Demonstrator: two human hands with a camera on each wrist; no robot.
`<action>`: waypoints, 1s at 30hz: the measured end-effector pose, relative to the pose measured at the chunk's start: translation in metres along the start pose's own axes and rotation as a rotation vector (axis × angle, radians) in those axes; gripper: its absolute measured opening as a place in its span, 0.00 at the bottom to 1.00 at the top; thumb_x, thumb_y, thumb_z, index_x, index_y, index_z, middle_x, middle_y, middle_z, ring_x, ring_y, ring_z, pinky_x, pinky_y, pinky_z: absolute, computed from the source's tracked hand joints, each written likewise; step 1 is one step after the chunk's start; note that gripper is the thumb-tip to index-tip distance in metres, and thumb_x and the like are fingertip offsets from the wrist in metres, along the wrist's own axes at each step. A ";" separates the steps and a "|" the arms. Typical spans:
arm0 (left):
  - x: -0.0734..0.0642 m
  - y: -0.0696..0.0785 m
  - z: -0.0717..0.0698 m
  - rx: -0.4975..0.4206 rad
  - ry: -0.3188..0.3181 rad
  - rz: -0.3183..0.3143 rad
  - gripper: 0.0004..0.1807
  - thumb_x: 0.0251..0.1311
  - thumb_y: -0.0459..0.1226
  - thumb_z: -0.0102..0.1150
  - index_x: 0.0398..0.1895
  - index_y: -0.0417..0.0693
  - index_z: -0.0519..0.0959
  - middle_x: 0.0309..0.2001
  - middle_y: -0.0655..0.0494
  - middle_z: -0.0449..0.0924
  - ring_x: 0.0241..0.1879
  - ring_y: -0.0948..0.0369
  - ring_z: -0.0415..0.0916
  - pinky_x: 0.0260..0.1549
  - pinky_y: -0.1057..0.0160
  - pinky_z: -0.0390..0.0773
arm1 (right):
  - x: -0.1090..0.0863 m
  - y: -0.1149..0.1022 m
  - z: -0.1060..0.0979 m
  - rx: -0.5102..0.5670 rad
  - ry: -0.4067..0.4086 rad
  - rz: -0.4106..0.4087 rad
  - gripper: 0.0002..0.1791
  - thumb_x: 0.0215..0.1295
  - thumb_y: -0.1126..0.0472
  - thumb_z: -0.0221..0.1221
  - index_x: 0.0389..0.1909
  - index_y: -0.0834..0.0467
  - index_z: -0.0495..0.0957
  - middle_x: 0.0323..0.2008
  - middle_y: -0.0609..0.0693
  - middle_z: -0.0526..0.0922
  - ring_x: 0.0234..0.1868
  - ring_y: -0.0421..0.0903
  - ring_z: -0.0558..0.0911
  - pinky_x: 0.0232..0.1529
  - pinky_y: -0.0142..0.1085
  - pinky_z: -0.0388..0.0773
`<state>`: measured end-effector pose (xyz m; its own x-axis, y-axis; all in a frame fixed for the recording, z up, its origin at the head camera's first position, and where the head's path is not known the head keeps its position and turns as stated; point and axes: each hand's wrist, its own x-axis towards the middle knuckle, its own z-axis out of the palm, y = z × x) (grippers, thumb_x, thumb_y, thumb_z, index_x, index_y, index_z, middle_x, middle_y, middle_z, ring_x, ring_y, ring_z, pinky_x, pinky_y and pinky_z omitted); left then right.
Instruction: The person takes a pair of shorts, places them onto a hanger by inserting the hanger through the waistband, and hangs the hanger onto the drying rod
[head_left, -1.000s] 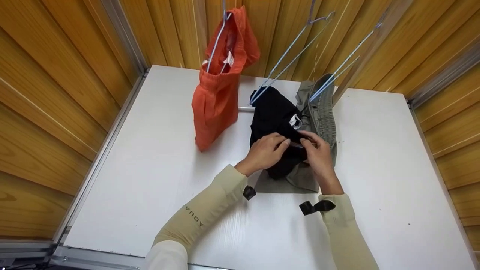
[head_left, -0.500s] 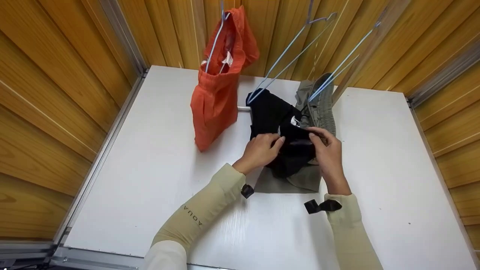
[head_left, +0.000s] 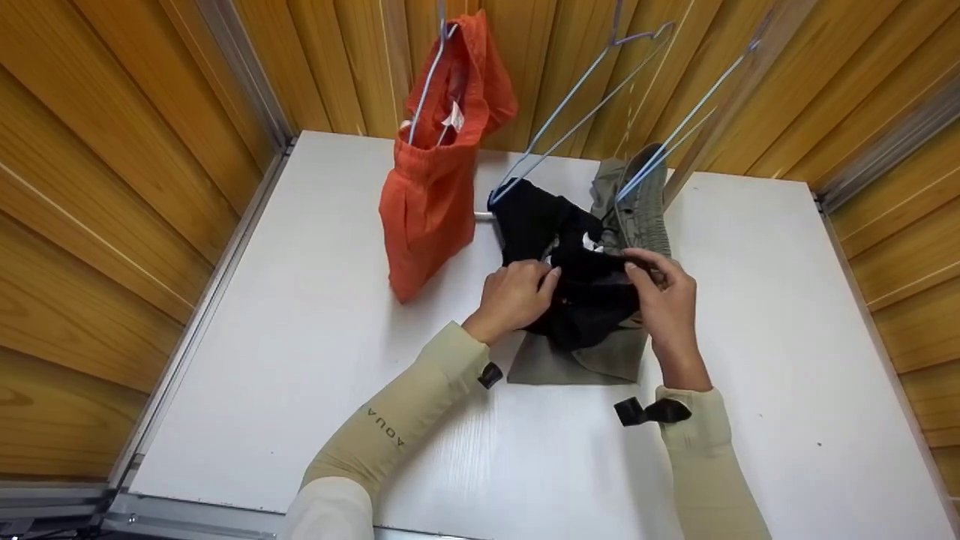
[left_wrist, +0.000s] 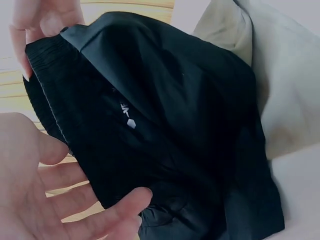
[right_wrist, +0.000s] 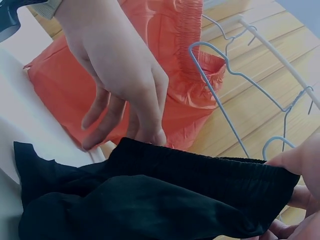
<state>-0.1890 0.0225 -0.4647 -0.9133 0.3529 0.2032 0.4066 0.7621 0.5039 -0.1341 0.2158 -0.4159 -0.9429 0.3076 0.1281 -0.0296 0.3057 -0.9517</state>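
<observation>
Black shorts [head_left: 600, 307] with an elastic waistband hang from a blue wire hanger [head_left: 570, 97], whose lower corner is inside the waist. My left hand [head_left: 517, 296] pinches the waistband on its left side. At the opposite end, my right hand [head_left: 667, 304] grips the waistband, thumb outside and fingers behind, as the right wrist view shows. Between the hands the waist is stretched wide. White print on the black cloth [left_wrist: 165, 100] shows in the left wrist view. A white label lies inside the waist. Some of my left fingertips are hidden by cloth in the head view.
Orange shorts [head_left: 427, 210] hang on another hanger to the left. Grey-green shorts [head_left: 646, 214] on a third hanger are close behind and beneath the black pair. All hang over a white table [head_left: 300, 375] with wood-panelled walls [head_left: 105, 150] around it.
My hands have moved apart, the right one to the right and the left slightly left, spreading the black waistband. The near hanger corner has shifted a little left with the cloth.
</observation>
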 end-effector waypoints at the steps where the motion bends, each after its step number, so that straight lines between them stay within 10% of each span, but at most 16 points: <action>1: 0.000 -0.001 0.000 0.009 0.003 -0.005 0.22 0.71 0.51 0.43 0.25 0.55 0.81 0.29 0.57 0.80 0.29 0.56 0.80 0.25 0.55 0.77 | 0.001 0.000 -0.001 0.001 0.010 0.000 0.14 0.68 0.60 0.57 0.51 0.60 0.81 0.44 0.42 0.76 0.44 0.36 0.75 0.45 0.23 0.70; 18: 0.000 -0.025 -0.002 0.009 -0.049 -0.074 0.23 0.72 0.50 0.42 0.22 0.52 0.79 0.30 0.51 0.84 0.30 0.51 0.81 0.26 0.51 0.77 | 0.002 -0.006 -0.015 0.046 0.087 0.030 0.15 0.68 0.60 0.57 0.51 0.60 0.81 0.45 0.41 0.76 0.42 0.39 0.74 0.38 0.25 0.71; 24: -0.001 -0.033 -0.003 0.044 0.043 -0.029 0.20 0.68 0.47 0.50 0.20 0.50 0.78 0.19 0.51 0.78 0.24 0.52 0.79 0.25 0.54 0.75 | 0.004 -0.007 -0.017 0.073 0.119 0.014 0.14 0.67 0.61 0.58 0.50 0.62 0.81 0.44 0.41 0.78 0.40 0.40 0.75 0.39 0.25 0.71; 30: -0.003 -0.039 -0.003 0.114 0.083 0.034 0.08 0.58 0.44 0.63 0.28 0.51 0.84 0.29 0.54 0.84 0.36 0.51 0.79 0.36 0.53 0.75 | 0.004 -0.006 -0.017 0.037 0.088 -0.024 0.14 0.67 0.60 0.59 0.50 0.60 0.82 0.42 0.40 0.79 0.40 0.38 0.74 0.40 0.25 0.70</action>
<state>-0.2016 -0.0097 -0.4825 -0.8956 0.3371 0.2901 0.4333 0.8086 0.3981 -0.1325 0.2305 -0.4049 -0.9090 0.3790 0.1733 -0.0656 0.2805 -0.9576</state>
